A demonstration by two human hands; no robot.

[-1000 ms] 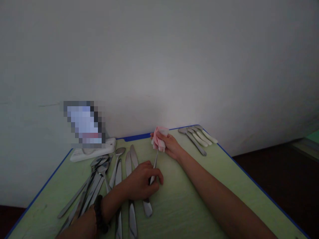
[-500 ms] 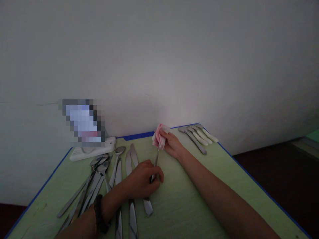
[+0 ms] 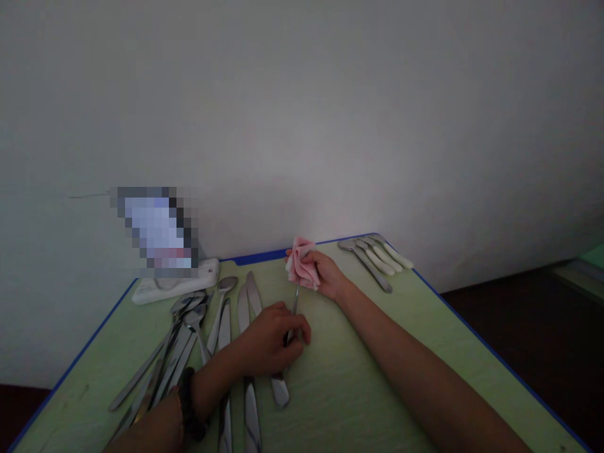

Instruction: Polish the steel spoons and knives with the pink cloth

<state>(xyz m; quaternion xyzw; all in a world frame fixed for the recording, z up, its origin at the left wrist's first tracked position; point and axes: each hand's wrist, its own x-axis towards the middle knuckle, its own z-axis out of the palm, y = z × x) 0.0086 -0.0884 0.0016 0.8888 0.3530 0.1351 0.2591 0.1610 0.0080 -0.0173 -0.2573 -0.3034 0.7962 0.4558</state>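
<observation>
My left hand (image 3: pixel 272 338) is closed round the handle of a thin metal piece of cutlery (image 3: pixel 296 298), which points away from me. Its far end is hidden inside a folded pink and white cloth (image 3: pixel 304 267), so its kind does not show. My right hand (image 3: pixel 329 275) grips that cloth around the hidden end, thumb on top. Beneath and beside my left wrist lie table knives (image 3: pixel 243 307), partly covered by the hand and forearm.
Spoons (image 3: pixel 228 284) and more cutlery lie piled at the left of the green, blue-edged table (image 3: pixel 349 371). Several spoons, most with white handles (image 3: pixel 379 260), lie side by side at the far right. A blurred-out device (image 3: pixel 155 229) leans on a white stand (image 3: pixel 207 274) by the wall.
My right hand has shifted the cloth slightly on the cutlery, and more of its pink folds face me. The left hand stays in place.
</observation>
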